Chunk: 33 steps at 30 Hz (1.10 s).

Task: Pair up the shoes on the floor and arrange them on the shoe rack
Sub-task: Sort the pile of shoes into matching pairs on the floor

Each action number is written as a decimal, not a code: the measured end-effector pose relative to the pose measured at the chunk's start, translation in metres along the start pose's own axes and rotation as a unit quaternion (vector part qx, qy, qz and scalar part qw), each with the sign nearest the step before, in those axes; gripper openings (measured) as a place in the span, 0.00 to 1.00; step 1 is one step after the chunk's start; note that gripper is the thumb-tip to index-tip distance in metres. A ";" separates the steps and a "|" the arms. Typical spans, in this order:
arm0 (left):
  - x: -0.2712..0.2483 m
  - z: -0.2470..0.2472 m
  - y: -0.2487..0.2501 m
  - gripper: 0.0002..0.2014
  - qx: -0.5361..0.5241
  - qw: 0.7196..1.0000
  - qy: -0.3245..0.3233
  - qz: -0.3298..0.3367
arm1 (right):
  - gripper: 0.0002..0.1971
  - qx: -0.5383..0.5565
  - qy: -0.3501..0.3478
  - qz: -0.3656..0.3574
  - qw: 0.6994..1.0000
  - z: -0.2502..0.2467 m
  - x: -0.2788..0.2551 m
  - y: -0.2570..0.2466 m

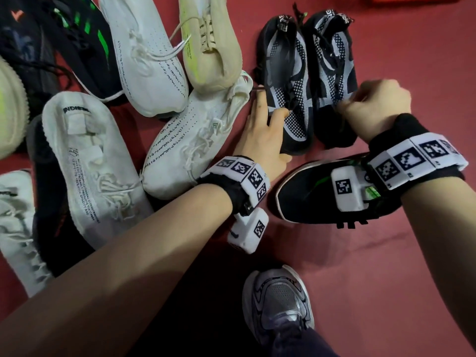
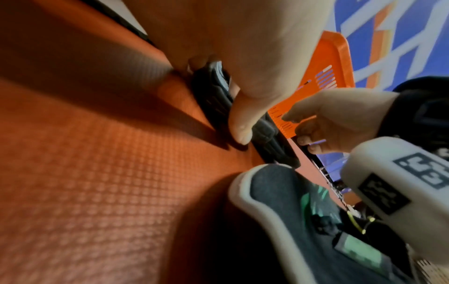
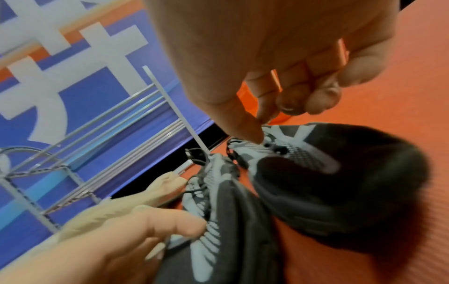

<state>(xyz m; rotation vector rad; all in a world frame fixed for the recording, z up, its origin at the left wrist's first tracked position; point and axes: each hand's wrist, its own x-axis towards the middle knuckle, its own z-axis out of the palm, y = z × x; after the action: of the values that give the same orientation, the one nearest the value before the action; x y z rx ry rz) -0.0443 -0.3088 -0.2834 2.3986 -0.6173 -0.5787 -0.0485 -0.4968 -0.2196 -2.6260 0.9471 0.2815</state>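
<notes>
Two black-and-grey mesh shoes lie side by side on the red mat, toes towards me. My left hand [image 1: 270, 109] grips the left shoe [image 1: 291, 81], thumb across its upper and fingers down its outer side. My right hand [image 1: 343, 108] has its fingers curled and pinches the upper of the right shoe [image 1: 334, 60] near the laces. In the right wrist view the thumb tip presses on that shoe [image 3: 340, 182], with the left-hand shoe [image 3: 218, 230] beside it. The grey metal shoe rack [image 3: 97, 153] stands beyond both shoes.
White knit shoes [image 1: 144, 55], a cream shoe [image 1: 208, 42] and a black shoe with green stripes [image 1: 85, 39] crowd the mat to the left. Another black-and-green shoe [image 1: 309, 191] lies under my right wrist. My own grey sneaker [image 1: 278, 300] is near. An orange basket [image 2: 325, 76] stands beyond.
</notes>
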 end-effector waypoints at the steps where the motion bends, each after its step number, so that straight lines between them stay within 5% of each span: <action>1: -0.004 -0.003 0.002 0.34 -0.005 1.000 -0.001 -0.006 | 0.08 0.012 0.015 -0.025 0.999 -0.002 -0.002 -0.008; 4: -0.020 -0.016 -0.001 0.24 -0.034 0.999 0.019 0.015 | 0.06 0.051 0.030 -0.120 0.991 -0.004 -0.014 -0.038; 8: -0.048 -0.032 -0.022 0.09 -0.065 0.992 0.069 0.078 | 0.06 0.064 -0.042 -0.268 0.960 0.019 -0.041 -0.087; 11: -0.067 -0.048 -0.039 0.07 -0.042 0.995 0.075 0.051 | 0.07 0.050 -0.109 -0.331 0.936 0.048 -0.059 -0.118; 16: -0.094 -0.076 -0.068 0.09 -0.034 0.994 0.101 0.006 | 0.12 0.000 -0.154 -0.300 0.941 0.085 -0.069 -0.139; 23: -0.090 -0.087 -0.088 0.08 -0.081 0.980 0.172 -0.067 | 0.05 0.054 -0.161 -0.263 0.950 0.082 -0.074 -0.130; 33: -0.083 -0.069 -0.082 0.15 0.073 0.979 0.143 -0.123 | 0.05 0.102 -0.158 -0.233 0.954 0.083 -0.080 -0.113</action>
<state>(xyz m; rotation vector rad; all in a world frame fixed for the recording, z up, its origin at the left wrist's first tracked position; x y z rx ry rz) -0.0503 -0.1749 -0.2634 2.6518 -0.2467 -0.2855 -0.0414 -0.3376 -0.2455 -2.4209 0.2257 0.4372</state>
